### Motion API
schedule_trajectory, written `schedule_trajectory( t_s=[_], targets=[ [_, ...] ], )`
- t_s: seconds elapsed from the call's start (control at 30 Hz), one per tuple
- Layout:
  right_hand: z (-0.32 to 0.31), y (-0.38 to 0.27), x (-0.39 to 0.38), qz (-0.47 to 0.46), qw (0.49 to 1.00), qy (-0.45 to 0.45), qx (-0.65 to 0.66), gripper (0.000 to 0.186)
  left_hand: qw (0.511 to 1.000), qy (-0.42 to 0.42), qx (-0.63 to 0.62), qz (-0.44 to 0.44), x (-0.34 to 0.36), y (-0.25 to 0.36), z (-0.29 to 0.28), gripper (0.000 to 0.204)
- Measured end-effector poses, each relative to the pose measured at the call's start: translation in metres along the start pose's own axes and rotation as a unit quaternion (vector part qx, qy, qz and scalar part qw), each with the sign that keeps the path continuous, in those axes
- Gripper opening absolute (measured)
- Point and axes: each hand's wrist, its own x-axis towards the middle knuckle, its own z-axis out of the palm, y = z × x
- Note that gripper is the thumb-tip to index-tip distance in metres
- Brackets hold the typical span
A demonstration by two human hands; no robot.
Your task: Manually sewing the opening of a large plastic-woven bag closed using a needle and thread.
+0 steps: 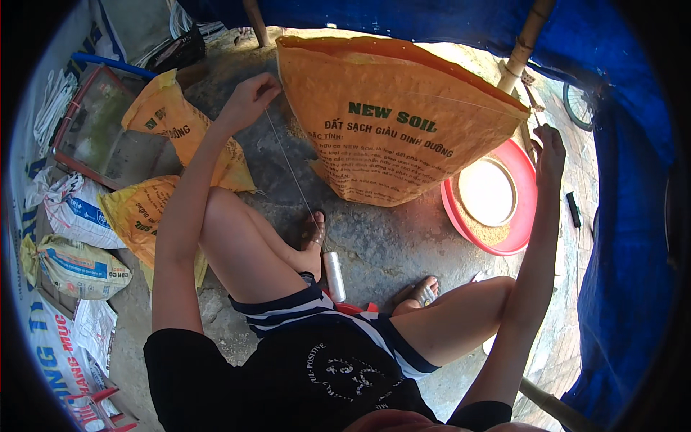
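Left hand [250, 99] pinching thread [291, 169] | right hand [551, 155] gripping orange sack [392, 119]

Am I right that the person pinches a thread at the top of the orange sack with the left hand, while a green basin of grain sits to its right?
Not quite: the basin is red, not green. The head view shows the left hand pinching the thread at the top of the orange sack, with the basin of grain on the sack's right.
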Motion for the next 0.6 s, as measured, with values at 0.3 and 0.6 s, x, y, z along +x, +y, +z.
schedule_trajectory(
  t_s=[0.3,0.6],
  targets=[
    [-0.011,0.018,-0.006,0.04,0.997,-0.008,-0.073,0.028,0.986,0.143,-0.005,0.085,0.022,0.018,-0.009,0.016],
    [-0.035,0.034,-0.001,0.034,0.998,0.002,-0.057,0.024,0.977,0.187,0.007,0.105,0.032,0.019,0.003,0.017]
  ],
)
